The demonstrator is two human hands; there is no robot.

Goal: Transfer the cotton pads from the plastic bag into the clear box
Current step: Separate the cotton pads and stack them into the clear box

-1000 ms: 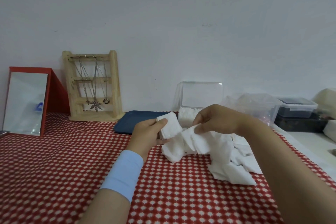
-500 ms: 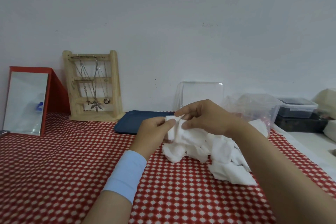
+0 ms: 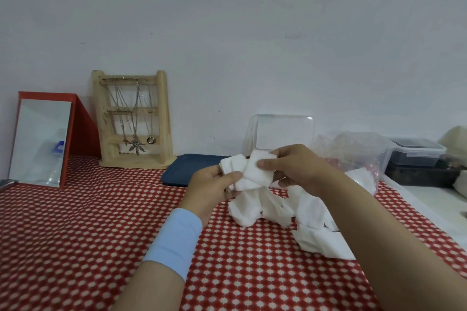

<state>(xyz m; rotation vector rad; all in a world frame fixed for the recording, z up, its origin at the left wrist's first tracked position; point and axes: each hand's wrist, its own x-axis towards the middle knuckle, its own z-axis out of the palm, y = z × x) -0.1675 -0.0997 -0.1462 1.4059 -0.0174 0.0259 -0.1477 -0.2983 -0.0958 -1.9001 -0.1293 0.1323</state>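
My left hand (image 3: 212,188) grips a small stack of white square cotton pads (image 3: 250,173) from the left side. My right hand (image 3: 295,168) pinches the top pad of that stack between thumb and fingers. Both hands hover above a loose heap of cotton pads (image 3: 310,225) lying on the red checked tablecloth. The clear box (image 3: 283,131) stands just behind my hands with its lid raised; its lower part is hidden by them. A crumpled clear plastic bag (image 3: 353,151) lies to the right of the box, with a few pads near its mouth.
A dark blue tray (image 3: 188,168) lies left of the box. A wooden jewellery stand (image 3: 134,118) with necklaces and a red-framed mirror (image 3: 43,139) stand at the back left. Lidded plastic containers (image 3: 417,153) sit at the far right, beside a white surface.
My right hand lifted a pad from the heap and brought it onto the stack in my left hand. The stack is now thicker and held slightly higher.
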